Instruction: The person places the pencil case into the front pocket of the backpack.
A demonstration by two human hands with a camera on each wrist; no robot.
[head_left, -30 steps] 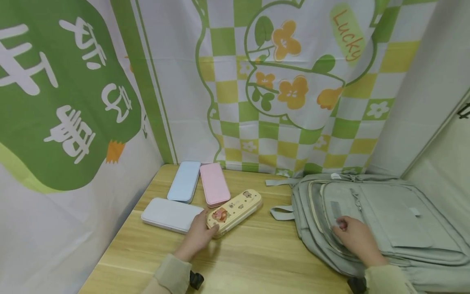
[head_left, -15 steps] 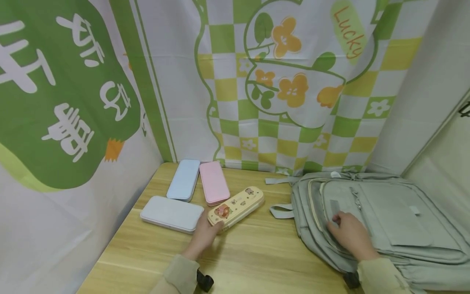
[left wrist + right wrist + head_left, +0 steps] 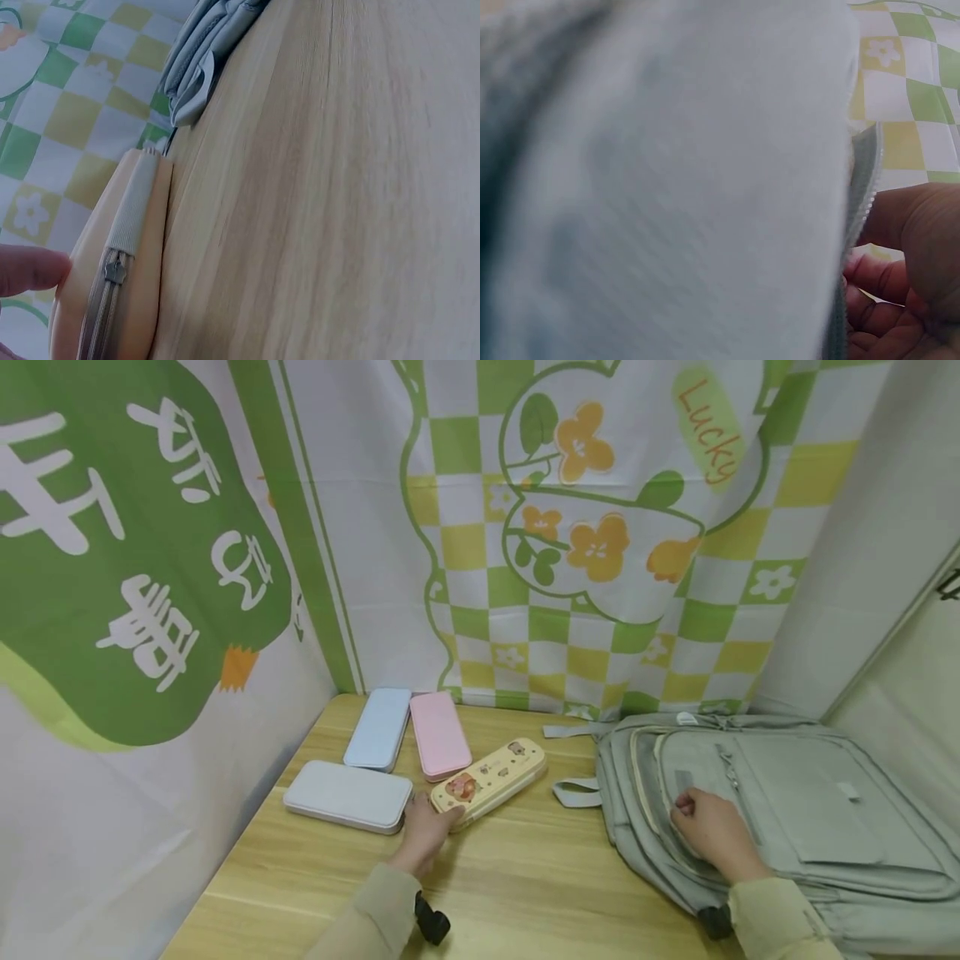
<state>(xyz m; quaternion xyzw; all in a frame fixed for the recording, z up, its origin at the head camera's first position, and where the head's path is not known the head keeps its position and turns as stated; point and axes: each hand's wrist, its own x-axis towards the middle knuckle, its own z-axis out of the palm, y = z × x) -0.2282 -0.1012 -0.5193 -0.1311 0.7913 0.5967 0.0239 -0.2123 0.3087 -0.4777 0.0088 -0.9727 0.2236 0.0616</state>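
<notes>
Overhead first. Item one, yellow pencil case (image 3: 491,777): lies flat on the counter (image 3: 525,877), long axis running from 7 to 1 o'clock, printed lid up. The left hand (image 3: 426,832) meets its near end at 7 o'clock, fingers (image 3: 442,814) curled against that end, apparently so the case can be slid or picked up end-first. Item two, white case (image 3: 348,796), just beside the hand at 10 o'clock. Items three and four, blue case (image 3: 378,739) and pink case (image 3: 438,745), side by side at 12 o'clock of the yellow one, against the checked cloth (image 3: 570,568). Item five, grey backpack (image 3: 787,810), lying on its back at 3 o'clock; the right hand (image 3: 716,835) rests on its front panel, fingers bent at the zip line, seemingly steadying it.

Left wrist view: the yellow pencil case (image 3: 112,262) shows its zipped edge, one fingertip (image 3: 34,270) touching its lid; grip otherwise hidden.

Right wrist view: grey backpack (image 3: 667,187) fabric fills the frame, blurred; curled fingers (image 3: 885,289) sit by the zip teeth (image 3: 859,202), pinch not discernible.
</notes>
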